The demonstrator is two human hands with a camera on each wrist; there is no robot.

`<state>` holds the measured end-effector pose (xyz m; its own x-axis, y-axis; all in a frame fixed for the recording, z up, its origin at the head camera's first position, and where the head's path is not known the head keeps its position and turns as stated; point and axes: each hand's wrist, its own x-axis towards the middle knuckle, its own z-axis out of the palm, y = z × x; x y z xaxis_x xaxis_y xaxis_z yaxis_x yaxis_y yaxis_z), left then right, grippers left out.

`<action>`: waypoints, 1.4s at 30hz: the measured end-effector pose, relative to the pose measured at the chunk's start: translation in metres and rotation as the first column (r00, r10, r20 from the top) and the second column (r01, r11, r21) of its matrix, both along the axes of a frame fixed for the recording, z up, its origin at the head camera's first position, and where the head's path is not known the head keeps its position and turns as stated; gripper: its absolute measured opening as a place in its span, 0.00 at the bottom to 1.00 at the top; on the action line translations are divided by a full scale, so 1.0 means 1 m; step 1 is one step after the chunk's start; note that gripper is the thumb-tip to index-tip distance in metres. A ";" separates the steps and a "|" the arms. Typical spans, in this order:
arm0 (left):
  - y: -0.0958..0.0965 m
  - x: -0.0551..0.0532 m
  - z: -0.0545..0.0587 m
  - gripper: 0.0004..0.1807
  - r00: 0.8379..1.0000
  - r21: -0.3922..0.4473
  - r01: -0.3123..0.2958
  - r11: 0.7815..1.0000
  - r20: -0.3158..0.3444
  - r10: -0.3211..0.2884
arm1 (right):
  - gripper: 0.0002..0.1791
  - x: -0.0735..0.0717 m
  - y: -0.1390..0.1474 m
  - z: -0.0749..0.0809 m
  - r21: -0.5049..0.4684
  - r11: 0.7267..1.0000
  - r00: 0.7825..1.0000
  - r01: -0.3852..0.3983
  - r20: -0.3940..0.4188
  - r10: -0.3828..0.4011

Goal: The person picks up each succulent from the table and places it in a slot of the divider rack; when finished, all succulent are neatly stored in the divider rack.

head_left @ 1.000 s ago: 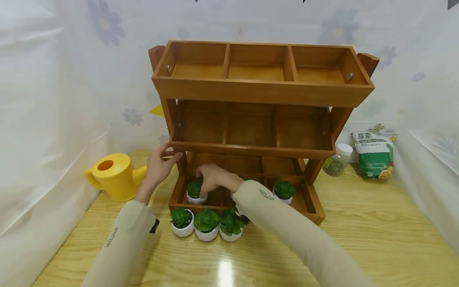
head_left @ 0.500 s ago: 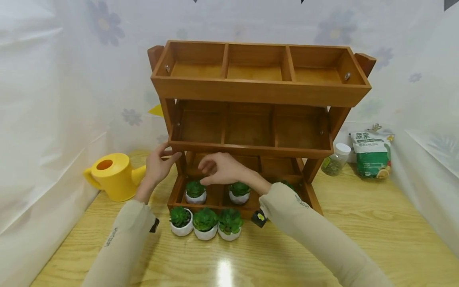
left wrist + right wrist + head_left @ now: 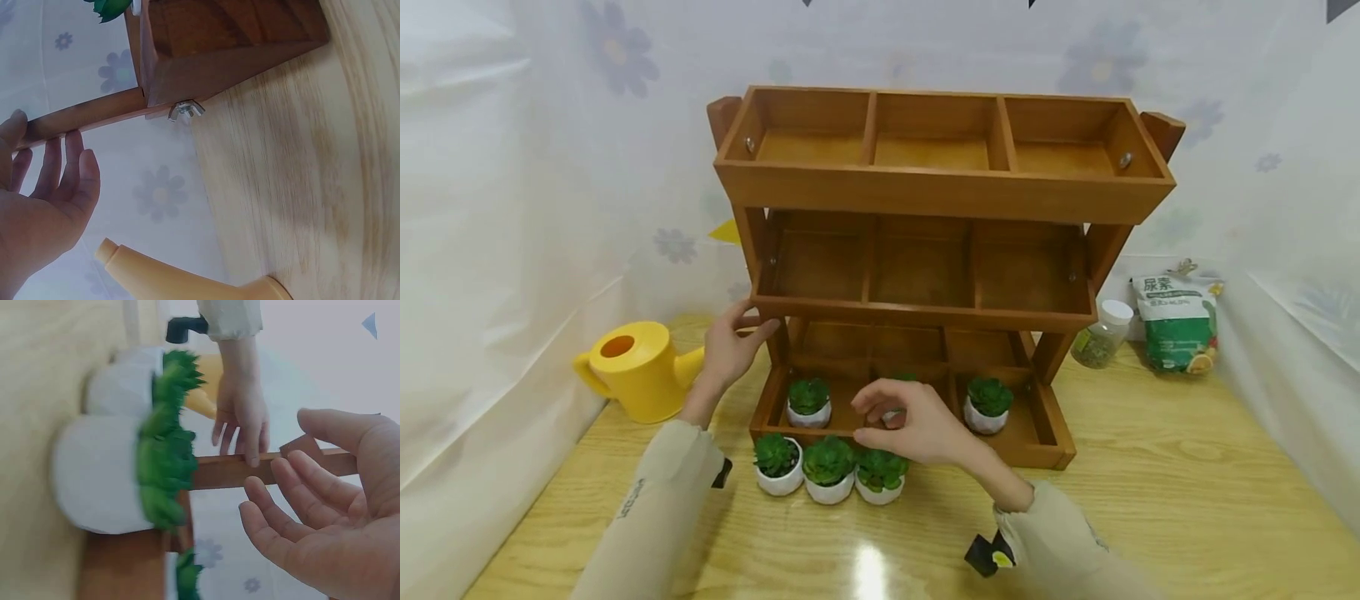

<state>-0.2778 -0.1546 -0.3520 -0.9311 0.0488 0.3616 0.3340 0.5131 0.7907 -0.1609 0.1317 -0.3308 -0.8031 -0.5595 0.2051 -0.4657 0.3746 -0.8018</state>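
Note:
A three-tier wooden plant stand (image 3: pixel 940 192) rises from the table. My left hand (image 3: pixel 728 350) holds its left post (image 3: pixel 94 112), thumb on one side and fingers on the other. My right hand (image 3: pixel 917 421), empty and loosely curved, hovers before the bottom tier, partly covering a potted succulent in the middle compartment. Another potted succulent (image 3: pixel 808 403) sits in the left compartment and one more succulent (image 3: pixel 988 405) in the right. In front of the stand, a left succulent (image 3: pixel 778 463), a middle succulent (image 3: pixel 829 470) and a right succulent (image 3: pixel 880 475) stand in a row, in white pots.
A yellow watering can (image 3: pixel 640 371) stands left of the stand, near my left hand. On the right are a lidded clear jar (image 3: pixel 1102 335) and a green-and-white bag (image 3: pixel 1177 323) with a clip. Patterned white sheeting (image 3: pixel 512 250) surrounds the table.
My right hand has let go of the succulent in the bottom left compartment. It has drawn back right and toward the front row of pots. The left hand keeps its place.

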 end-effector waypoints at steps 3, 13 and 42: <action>-0.001 0.001 0.001 0.27 1.000 -0.003 -0.004 1.000 -0.004 0.004 | 0.15 0.008 0.009 -0.012 -0.051 0.998 0.999 0.023 0.045 -0.020; 0.000 0.001 0.001 0.27 1.000 -0.002 0.005 1.000 0.001 -0.005 | 0.18 0.025 0.043 -0.040 -0.117 0.986 0.985 0.120 0.140 -0.103; 0.001 0.000 -0.002 0.23 1.000 0.002 -0.008 1.000 -0.010 0.008 | 0.37 0.037 0.024 -0.076 0.131 0.944 0.952 0.302 0.005 -0.305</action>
<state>-0.2781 -0.1540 -0.3536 -0.9276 0.0409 0.3714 0.3382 0.5140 0.7883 -0.1240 0.1555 -0.4066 -0.9428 -0.3089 0.1255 -0.2944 0.5945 -0.7482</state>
